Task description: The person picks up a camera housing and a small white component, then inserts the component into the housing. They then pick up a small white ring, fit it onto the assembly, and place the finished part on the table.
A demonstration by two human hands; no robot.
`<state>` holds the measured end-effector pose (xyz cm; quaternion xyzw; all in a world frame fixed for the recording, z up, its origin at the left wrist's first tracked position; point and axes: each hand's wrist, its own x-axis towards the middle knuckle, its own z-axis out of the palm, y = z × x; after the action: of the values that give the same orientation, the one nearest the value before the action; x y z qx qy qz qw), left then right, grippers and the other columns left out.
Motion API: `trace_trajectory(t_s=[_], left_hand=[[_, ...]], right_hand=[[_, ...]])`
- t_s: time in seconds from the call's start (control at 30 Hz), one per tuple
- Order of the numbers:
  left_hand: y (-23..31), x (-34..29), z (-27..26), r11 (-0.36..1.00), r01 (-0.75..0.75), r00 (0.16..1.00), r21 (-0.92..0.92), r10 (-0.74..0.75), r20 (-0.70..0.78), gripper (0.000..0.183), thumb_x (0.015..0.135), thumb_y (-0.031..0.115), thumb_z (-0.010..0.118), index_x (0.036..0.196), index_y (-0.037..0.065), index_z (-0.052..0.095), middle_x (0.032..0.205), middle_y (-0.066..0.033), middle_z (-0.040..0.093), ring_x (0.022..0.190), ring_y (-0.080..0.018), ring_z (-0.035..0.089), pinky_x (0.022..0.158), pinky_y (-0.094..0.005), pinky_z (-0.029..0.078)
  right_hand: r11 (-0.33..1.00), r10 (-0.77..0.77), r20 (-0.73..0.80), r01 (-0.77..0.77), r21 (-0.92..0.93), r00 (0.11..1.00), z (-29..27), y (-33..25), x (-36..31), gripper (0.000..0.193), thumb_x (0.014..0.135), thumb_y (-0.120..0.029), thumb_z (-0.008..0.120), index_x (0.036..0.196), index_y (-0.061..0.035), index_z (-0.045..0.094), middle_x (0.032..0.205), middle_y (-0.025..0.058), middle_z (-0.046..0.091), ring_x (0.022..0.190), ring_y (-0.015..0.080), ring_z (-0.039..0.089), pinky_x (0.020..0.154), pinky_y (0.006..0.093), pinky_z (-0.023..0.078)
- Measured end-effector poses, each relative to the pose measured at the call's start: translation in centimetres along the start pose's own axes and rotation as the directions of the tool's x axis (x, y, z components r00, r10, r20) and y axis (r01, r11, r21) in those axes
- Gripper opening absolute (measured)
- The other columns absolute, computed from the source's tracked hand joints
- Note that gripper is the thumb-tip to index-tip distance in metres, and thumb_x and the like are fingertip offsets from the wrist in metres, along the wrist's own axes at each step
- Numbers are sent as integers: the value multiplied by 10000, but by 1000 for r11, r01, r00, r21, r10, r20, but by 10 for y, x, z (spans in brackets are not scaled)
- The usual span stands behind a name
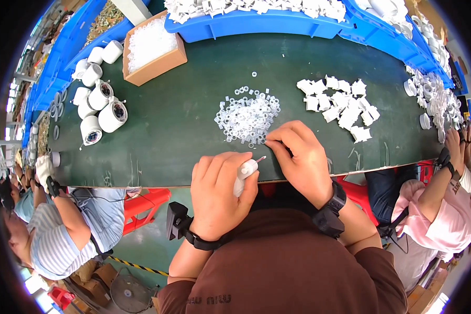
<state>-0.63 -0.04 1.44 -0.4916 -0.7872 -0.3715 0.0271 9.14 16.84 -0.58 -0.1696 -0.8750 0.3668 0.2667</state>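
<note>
Nine white cylinders [92,75] stand or lie grouped at the upper left of the frame. One carton [154,70] of clear bits sits right of them. The small pale rings [248,115] heaped at the centre are too many to count; one lies apart above the heap. Roughly twenty white brackets [349,118] lie right of centre, overlapping too much for an exact count.

The left hand [217,186], below centre, is closed around one white part [247,168], its thin metal tip pointing up and right. The right hand [298,157] reaches to the lower right edge of the heap, palm down, thumb and forefinger brought together beside a ring; whether they pinch one, I cannot tell. Both forearms rise from the lower edge, each with a black wristband.

The table [178,131] is dark green, its front edge scuffed. Blue bins [261,25] line its far side. Co-workers sit at the left and right of the frame; a fan [130,293] stands at lower left.
</note>
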Motion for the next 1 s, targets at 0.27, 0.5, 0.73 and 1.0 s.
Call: trace_trajectory(t_s=[0.27, 0.5, 0.73, 1.0], left_hand=[[2, 1, -1, 1000, 4, 999, -19, -4, 37, 338, 797, 136, 791, 1112, 104, 674, 1065, -25, 677, 909, -262, 605, 782, -387, 439], [5, 2, 0, 1000, 14, 999, -23, -13, 51, 294, 793, 140, 786, 1071, 106, 694, 1066, -12, 660, 924, -252, 598, 785, -384, 437], [4, 3, -1, 1000, 7, 996, -15, -5, 86, 327, 771, 125, 787, 1072, 89, 667, 1100, -40, 646, 938, -270, 595, 786, -397, 440], [-1, -2, 3, 996, 2, 1000, -89, 1, 28, 427, 701, 34, 797, 1065, 75, 578, 1146, -133, 624, 992, -338, 606, 846, -429, 478]], right_hand=[[970, 197, 53, -202, 133, 979, -8, 8, -4, 33, 984, 9, 632, 1014, -6, 629, 989, 53, 671, 798, 107, 614, 718, 256, 504], [564, 342, 409, -533, 631, 846, -31, -14, -11, 119, 1001, 25, 605, 1105, 22, 662, 1064, 65, 679, 924, 143, 664, 822, 282, 561], [584, 154, 503, -489, 648, 851, -21, -13, -14, 181, 980, 51, 628, 1135, 22, 716, 1214, 121, 642, 1118, 180, 634, 937, 317, 541], [396, 221, 635, -663, 635, 740, -20, -20, -3, 123, 995, 7, 636, 1114, 27, 661, 1175, 99, 679, 1030, 129, 642, 918, 304, 539]])
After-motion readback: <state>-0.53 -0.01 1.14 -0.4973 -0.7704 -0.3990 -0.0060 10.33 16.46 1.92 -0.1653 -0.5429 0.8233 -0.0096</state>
